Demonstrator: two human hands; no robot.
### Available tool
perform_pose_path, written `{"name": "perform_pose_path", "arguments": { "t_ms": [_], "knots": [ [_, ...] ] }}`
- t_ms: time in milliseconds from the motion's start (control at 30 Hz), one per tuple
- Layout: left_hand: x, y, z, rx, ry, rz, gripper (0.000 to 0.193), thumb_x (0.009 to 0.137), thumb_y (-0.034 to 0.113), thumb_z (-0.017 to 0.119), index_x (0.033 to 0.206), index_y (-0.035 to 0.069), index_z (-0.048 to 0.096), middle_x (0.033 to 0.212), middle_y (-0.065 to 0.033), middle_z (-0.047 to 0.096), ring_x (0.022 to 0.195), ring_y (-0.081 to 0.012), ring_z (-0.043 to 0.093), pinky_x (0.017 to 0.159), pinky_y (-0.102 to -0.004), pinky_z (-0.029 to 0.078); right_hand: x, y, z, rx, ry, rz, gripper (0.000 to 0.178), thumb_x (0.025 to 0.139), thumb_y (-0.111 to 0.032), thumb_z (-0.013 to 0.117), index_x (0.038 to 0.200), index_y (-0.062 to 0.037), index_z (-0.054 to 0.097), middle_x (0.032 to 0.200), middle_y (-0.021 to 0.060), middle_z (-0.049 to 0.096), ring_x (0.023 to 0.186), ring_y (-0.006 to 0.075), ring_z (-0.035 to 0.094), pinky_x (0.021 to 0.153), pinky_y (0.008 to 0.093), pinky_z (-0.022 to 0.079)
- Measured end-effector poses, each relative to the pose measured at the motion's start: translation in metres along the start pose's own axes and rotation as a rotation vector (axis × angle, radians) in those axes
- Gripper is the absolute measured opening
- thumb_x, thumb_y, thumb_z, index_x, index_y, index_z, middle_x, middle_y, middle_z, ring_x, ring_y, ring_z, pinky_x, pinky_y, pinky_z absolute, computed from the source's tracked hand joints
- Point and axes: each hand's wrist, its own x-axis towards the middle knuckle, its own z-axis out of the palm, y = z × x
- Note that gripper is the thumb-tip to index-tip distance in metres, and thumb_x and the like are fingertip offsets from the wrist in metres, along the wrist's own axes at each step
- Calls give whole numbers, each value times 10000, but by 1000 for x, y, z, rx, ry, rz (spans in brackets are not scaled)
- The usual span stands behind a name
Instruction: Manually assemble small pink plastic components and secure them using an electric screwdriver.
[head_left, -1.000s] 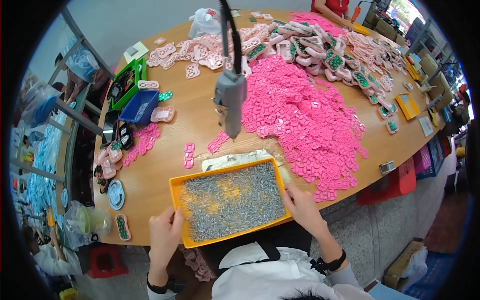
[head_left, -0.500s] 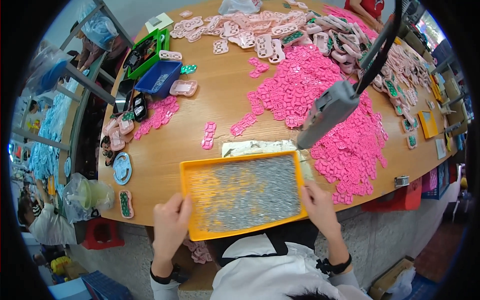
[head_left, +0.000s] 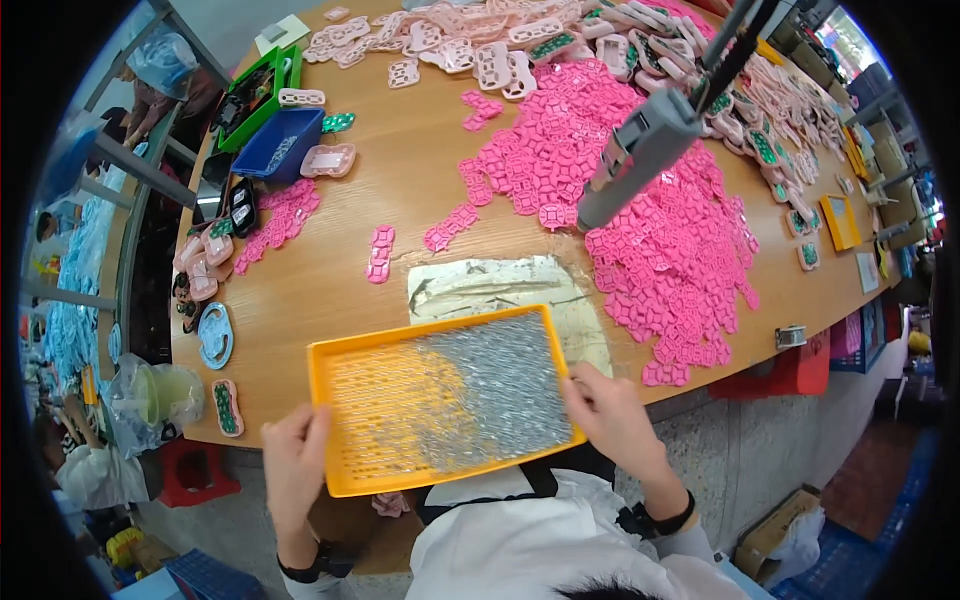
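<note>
Both my hands hold a yellow slotted tray [head_left: 375, 425] by its short ends at the table's near edge. My left hand [head_left: 297, 455] is closed on the left rim, and my right hand [head_left: 612, 412] grips the right rim. Many small silvery metal pieces, apparently screws or pins [head_left: 505, 390], lie heaped over the tray's right half. Fewer lie on the left, where the grooved bottom shows. The tray tilts, its right end pointing slightly farther away. Just beyond it lies a worn, cream-coloured mat [head_left: 480, 285].
A grey electric screwdriver [head_left: 640, 150] hangs above a large heap of pink plastic parts [head_left: 665, 255]. Pale pink casings [head_left: 490, 65] pile up at the back. A blue bin [head_left: 280, 145] and a green bin [head_left: 262, 95] stand at the left. A light blue ring-shaped part [head_left: 216, 335] lies nearer.
The tray has moved left and toward me in both hands. The metal pieces have slid to its right side, baring more of the left bottom. More of the cream mat shows.
</note>
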Motion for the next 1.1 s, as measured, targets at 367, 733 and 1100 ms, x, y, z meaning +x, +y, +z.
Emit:
{"name": "perform_pose_path", "arguments": {
  "t_ms": [367,733,1100],
  "knots": [
    [-5,12,-7,31,22,21,298,888,107,572,648,-53,496,466,-136,407,400,-118,349,402,-321,277,5,9,0,58,-13,-142,136,903,-111,550,849,9,518,604,172,562,513,315,584,475,394,421],
    [-7,24,4,68,35,106,316,893,87,564,640,-67,454,460,-87,363,447,-55,337,408,-308,269,3,22,0,73,9,-120,114,902,-80,556,902,34,544,582,139,543,464,217,520,460,322,386],
    [-10,20,8,94,76,126,290,877,59,571,642,-61,449,484,-105,346,464,-70,299,414,-315,244,4,14,-8,14,13,-3,133,893,-110,561,835,3,522,620,192,561,555,353,588,494,416,425]
  ]
}}
